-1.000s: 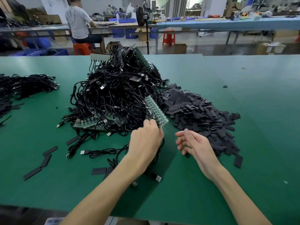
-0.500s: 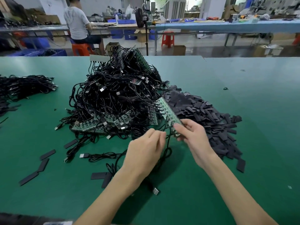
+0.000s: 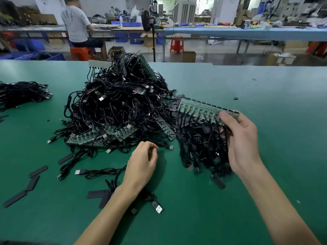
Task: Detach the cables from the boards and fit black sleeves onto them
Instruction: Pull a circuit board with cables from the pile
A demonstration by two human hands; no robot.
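Observation:
My right hand grips one end of a long green circuit board and holds it above the table, with many black USB cables dangling from it. My left hand hovers low beside them with curled fingers; whether it pinches a cable I cannot tell. A big tangle of black cables and more green boards is heaped in the middle. The pile of black sleeves lies mostly hidden behind the lifted board.
Loose black sleeves and stray USB cables lie on the green table at the near left. Another cable bundle sits at the far left. A seated person works at a bench beyond.
My right hand took hold of the board and lifted it up and to the right, out of the heap, with its cables hanging. My left hand let go and dropped lower.

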